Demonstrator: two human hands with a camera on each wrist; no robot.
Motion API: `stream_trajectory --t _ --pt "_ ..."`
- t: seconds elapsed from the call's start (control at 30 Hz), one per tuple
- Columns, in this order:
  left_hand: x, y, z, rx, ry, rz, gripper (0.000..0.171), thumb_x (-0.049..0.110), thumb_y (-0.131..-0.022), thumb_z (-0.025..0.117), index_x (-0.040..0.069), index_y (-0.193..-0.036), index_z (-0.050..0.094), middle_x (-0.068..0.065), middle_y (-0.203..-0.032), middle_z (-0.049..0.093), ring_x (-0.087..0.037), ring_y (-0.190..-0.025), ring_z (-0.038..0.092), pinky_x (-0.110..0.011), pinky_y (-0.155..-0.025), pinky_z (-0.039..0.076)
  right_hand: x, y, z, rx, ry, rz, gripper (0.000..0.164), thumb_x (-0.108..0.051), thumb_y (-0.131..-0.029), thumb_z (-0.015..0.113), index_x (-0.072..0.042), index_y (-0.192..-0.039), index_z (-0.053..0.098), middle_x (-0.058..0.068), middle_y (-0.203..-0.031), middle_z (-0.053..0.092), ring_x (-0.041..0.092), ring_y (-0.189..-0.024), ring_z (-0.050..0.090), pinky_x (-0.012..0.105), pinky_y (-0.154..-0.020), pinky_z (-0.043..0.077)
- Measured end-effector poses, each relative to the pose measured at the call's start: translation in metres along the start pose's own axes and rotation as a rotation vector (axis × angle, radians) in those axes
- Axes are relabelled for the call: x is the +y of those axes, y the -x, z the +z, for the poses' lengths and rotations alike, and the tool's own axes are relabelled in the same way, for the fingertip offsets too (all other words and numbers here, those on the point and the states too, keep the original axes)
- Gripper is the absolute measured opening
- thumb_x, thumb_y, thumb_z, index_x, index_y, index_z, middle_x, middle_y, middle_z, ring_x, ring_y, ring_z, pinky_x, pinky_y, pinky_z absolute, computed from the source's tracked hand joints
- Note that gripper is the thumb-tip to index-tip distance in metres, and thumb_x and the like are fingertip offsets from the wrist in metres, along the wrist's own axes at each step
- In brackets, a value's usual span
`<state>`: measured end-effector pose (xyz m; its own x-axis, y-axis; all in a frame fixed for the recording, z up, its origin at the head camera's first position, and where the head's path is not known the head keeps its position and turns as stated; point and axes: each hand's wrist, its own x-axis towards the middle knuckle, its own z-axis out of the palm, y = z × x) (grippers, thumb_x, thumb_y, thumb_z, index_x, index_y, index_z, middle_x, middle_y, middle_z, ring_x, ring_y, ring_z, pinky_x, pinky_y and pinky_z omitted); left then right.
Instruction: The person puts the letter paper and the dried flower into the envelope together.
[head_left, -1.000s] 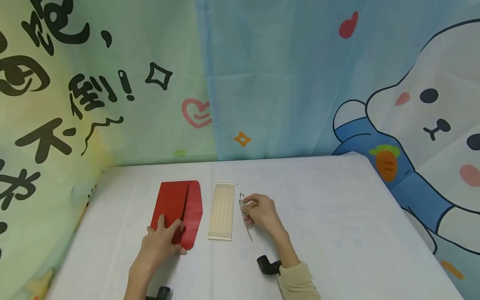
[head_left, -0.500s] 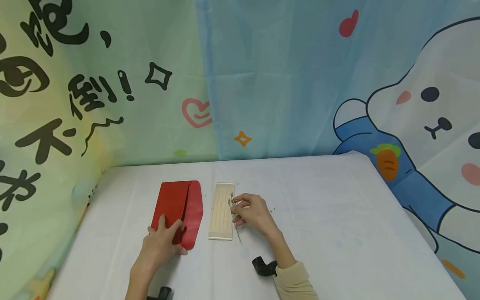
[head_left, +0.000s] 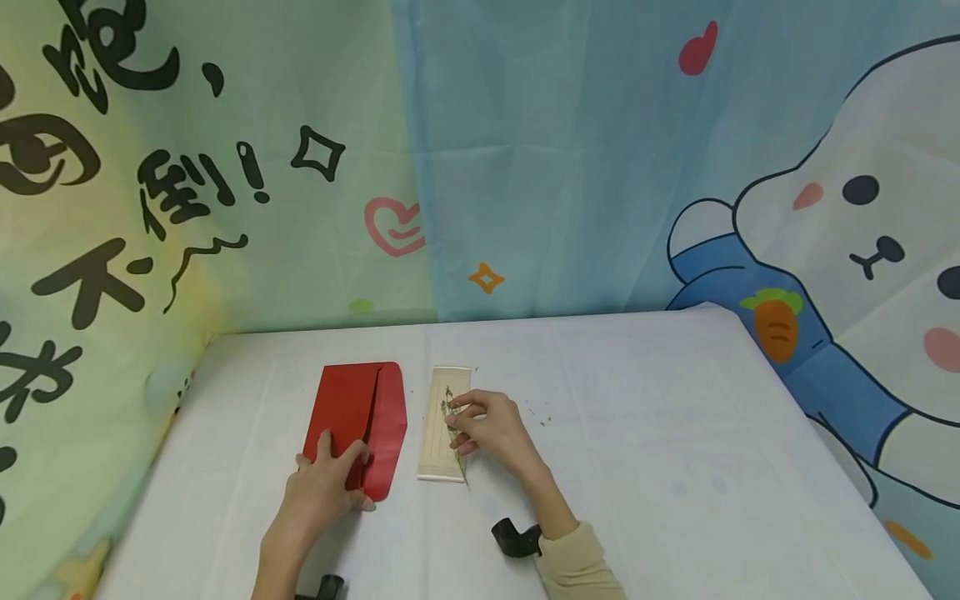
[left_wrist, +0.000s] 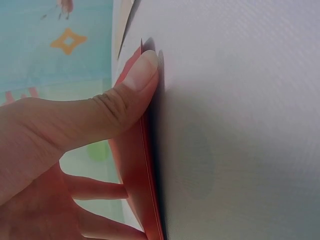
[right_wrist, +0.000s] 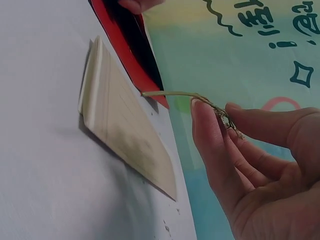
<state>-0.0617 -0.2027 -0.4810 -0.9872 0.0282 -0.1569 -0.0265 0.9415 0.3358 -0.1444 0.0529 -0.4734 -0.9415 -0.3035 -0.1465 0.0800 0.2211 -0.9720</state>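
Observation:
A red envelope (head_left: 345, 396) lies on the white table with its flap spread to the right. My left hand (head_left: 318, 487) rests on the envelope's near part, fingers spread; in the left wrist view the thumb (left_wrist: 112, 107) reaches along its edge. My right hand (head_left: 491, 429) pinches a thin dried flower sprig (right_wrist: 172, 93) between thumb and fingertips. It holds the sprig over a folded cream letter paper (head_left: 435, 454) with ruled lines, just right of the envelope. In the right wrist view the sprig's stem points toward the envelope, above the paper (right_wrist: 112, 100), and its shadow falls there.
Small dried crumbs (head_left: 546, 419) lie on the white tabletop (head_left: 675, 467) right of the paper. Black wrist camera mounts (head_left: 516, 537) sit at both wrists. A printed curtain (head_left: 562, 167) hangs behind the table's far edge.
My right hand has moved left with the dried sprig, from beside the letter paper to over it. Crumbs once hidden by the hand now show. My left hand stays on the envelope.

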Motion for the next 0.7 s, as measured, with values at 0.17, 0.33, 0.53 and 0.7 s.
stream_trajectory --t 0.17,0.33,0.53,0.7 --pt "0.000 0.000 0.002 0.010 0.000 -0.002 0.058 0.027 -0.068 0.096 0.022 -0.113 0.060 -0.038 -0.142 0.042 -0.072 -0.107 0.049 -0.063 -0.074 0.056 -0.001 -0.002 0.009 -0.021 -0.027 0.005 0.025 -0.003 -0.094 0.072 0.007 -0.117 0.067 0.016 -0.087 0.075 0.025 -0.063 0.075 0.039 -0.059 0.062" --pt "-0.001 0.000 0.002 0.013 0.006 -0.007 0.059 0.026 -0.068 0.096 0.021 -0.114 0.061 -0.038 -0.141 0.043 -0.073 -0.107 0.048 -0.064 -0.074 0.055 0.000 -0.006 0.017 -0.030 -0.035 0.016 0.025 -0.003 -0.094 0.071 0.006 -0.117 0.067 0.015 -0.085 0.074 0.020 -0.062 0.073 0.038 -0.059 0.062" --pt "0.001 0.000 0.001 0.003 0.009 -0.022 0.059 0.027 -0.068 0.097 0.022 -0.115 0.061 -0.037 -0.142 0.042 -0.073 -0.109 0.047 -0.065 -0.076 0.055 0.001 -0.011 0.026 -0.049 -0.049 0.027 0.025 -0.002 -0.095 0.071 0.007 -0.118 0.067 0.016 -0.087 0.075 0.019 -0.062 0.074 0.037 -0.059 0.062" --pt "0.002 0.000 0.000 0.007 0.007 -0.024 0.060 0.027 -0.067 0.097 0.021 -0.116 0.062 -0.038 -0.142 0.043 -0.072 -0.109 0.047 -0.065 -0.077 0.056 0.000 -0.012 0.033 -0.059 -0.047 0.026 0.026 -0.002 -0.094 0.071 0.008 -0.118 0.067 0.019 -0.088 0.076 0.020 -0.061 0.074 0.038 -0.059 0.062"
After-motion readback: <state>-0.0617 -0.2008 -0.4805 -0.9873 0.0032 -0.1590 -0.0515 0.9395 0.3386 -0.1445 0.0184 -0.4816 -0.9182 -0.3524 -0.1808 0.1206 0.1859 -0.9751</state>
